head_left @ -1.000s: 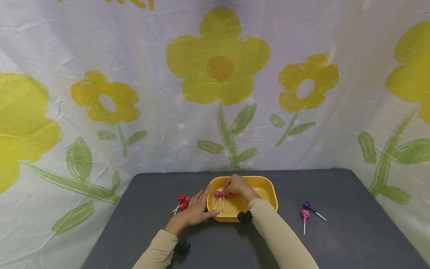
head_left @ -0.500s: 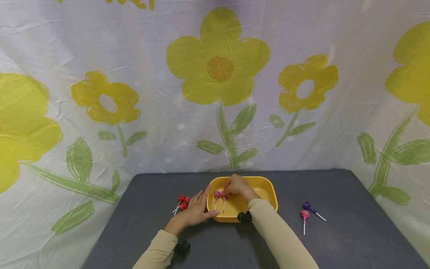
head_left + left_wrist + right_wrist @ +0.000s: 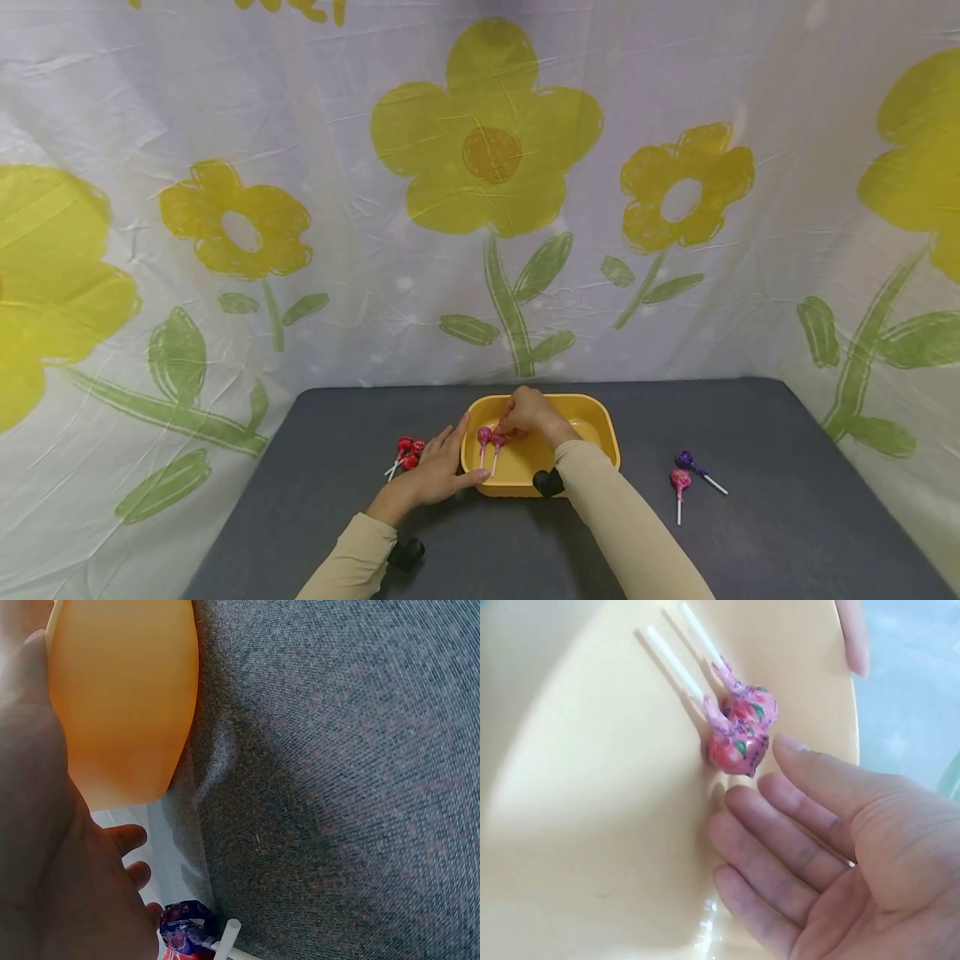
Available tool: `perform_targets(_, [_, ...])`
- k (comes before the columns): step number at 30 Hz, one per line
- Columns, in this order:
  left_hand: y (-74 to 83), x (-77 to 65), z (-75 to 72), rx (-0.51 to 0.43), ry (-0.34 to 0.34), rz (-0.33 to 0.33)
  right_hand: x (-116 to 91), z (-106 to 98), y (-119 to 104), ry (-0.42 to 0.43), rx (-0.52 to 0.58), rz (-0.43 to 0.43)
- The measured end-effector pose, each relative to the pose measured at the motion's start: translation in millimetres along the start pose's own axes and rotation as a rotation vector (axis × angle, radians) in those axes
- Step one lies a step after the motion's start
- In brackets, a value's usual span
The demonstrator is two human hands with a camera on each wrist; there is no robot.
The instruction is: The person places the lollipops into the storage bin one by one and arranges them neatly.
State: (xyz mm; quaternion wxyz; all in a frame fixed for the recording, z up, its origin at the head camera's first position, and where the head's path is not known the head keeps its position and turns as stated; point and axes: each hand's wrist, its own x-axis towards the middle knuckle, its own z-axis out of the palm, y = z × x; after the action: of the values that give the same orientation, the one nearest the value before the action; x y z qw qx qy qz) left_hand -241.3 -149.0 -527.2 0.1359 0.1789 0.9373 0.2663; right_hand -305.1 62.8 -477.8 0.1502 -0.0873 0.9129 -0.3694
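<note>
Two pink-wrapped lollipops lie side by side at the left end of a yellow plastic bin (image 3: 532,467), sticks toward the person. My right hand (image 3: 529,412) is inside the bin at the right-hand lollipop (image 3: 498,441). In the right wrist view, the fingers are loosely bent and apart, with the thumb tip right by that lollipop's wrapped head (image 3: 737,752). Beyond it shows the other lollipop (image 3: 756,705). My left hand (image 3: 437,473) rests against the bin's left front corner, fingers extended along the left rim and thumb at the front. The left wrist view shows the bin's outer wall (image 3: 124,697).
Several red-wrapped lollipops (image 3: 408,451) lie on the dark table (image 3: 465,550) just left of my left hand. To the bin's right are a purple lollipop (image 3: 686,457) and a pink lollipop (image 3: 680,478). A flowered curtain (image 3: 360,250) hangs behind the table.
The right-hand lollipop has turned slightly, its head now showing more clearly beside the right fingertips, which have let it go. The left hand stays at the bin's corner.
</note>
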Motion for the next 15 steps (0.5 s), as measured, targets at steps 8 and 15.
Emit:
perform_targets(8, [7.9,-5.5,-5.7,0.000,0.004,0.017,2,-5,0,-0.002,-0.047,-0.009])
perform_targets(15, [7.4,-5.0,-5.8,0.008,-0.008,-0.005,-1,-15,-2,-0.044,-0.027,-0.083])
